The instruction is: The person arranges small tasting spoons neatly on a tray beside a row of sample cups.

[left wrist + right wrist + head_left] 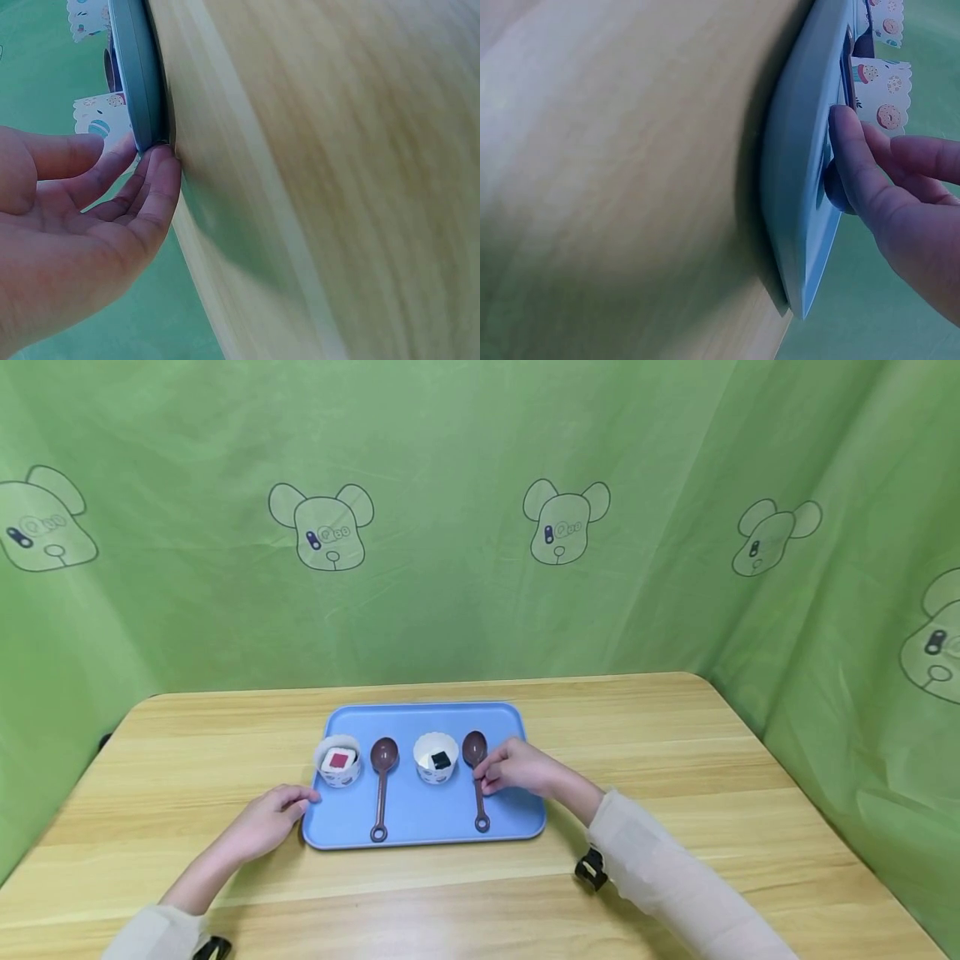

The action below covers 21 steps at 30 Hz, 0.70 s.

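A blue tray (416, 806) holds two brown spoons and two white paper cups. My right hand (517, 768) pinches the handle of the right spoon (475, 748), which lies flat on the tray; the wrist view partly hides the fingertips' contact. Left of it stands a cup (435, 777) with a white piece with a black patch (441, 761). My left hand (266, 820) touches the tray's left edge with loosely bent fingers. Just beyond it is the other cup (341, 777), holding a white piece with a red square (340, 761). Between the cups lies the left spoon (384, 755).
The tray sits on a wooden table (637, 735). A green curtain (450, 610) printed with bear heads hangs behind and along both sides. Black bands (591, 868) show at both wrists, under light sleeves (660, 868).
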{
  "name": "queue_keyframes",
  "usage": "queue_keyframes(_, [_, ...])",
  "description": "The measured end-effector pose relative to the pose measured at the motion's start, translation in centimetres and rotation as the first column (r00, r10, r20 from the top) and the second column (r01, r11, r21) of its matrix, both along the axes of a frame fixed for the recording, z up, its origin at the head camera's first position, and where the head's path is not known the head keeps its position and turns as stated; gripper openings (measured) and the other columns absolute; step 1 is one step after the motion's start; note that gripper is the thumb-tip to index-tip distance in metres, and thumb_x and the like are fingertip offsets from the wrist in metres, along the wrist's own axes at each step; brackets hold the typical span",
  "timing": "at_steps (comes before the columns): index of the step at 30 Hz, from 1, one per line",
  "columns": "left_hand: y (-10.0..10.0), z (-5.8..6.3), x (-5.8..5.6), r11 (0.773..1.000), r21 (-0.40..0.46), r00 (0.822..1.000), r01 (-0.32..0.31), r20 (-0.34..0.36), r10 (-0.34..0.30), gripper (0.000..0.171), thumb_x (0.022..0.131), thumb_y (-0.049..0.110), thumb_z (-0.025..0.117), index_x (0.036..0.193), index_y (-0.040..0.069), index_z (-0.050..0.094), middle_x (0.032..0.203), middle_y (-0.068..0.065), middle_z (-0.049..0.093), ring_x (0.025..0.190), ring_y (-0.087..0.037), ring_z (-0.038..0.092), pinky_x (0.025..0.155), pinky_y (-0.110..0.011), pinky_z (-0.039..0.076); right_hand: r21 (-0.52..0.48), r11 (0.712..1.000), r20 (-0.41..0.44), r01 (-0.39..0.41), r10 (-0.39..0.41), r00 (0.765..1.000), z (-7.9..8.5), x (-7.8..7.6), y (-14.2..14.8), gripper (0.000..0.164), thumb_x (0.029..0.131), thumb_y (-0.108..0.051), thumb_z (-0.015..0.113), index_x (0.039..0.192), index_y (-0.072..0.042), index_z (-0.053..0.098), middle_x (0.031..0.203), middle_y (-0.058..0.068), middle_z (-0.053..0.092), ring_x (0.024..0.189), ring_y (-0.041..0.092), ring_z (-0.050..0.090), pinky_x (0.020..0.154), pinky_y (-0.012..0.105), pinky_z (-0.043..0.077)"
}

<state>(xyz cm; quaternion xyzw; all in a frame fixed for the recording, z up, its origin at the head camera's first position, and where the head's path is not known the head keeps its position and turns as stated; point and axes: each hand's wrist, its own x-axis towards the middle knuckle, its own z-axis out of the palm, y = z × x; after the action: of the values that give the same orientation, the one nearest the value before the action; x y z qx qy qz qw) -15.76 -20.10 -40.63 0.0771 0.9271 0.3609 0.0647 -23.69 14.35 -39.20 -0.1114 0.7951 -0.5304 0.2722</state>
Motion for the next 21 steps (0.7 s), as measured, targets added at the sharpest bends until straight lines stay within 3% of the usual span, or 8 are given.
queue_keyframes(14, [0.01,0.14,0.09,1.0,-0.009,1.0,-0.002,0.001,0.002,0.025,0.092,0.003,0.043,0.108,-0.005,0.061,0.115,-0.029,0.053,0.113,-0.046,0.044,0.094,-0.056,0.035,-0.04,0.999,0.029,0.013,-0.012,0.999,0.05,0.46,0.35,0.025,0.082,0.014,0.043,0.103,0.022,0.056,0.09,0.024,0.063,0.073,0.023,0.063,0.076,0.036,0.054])
queue_keyframes(21, [-0.07,0.05,-0.01,1.0,-0.014,1.0,0.003,-0.003,-0.003,0.024,0.093,0.004,0.044,0.108,-0.005,0.061,0.115,-0.028,0.054,0.113,-0.046,0.044,0.094,-0.055,0.036,0.0,1.0,0.004,0.013,-0.013,1.0,0.22,0.52,0.49,0.026,0.081,0.011,0.045,0.101,0.02,0.058,0.089,0.023,0.062,0.074,0.026,0.064,0.075,0.037,0.054])
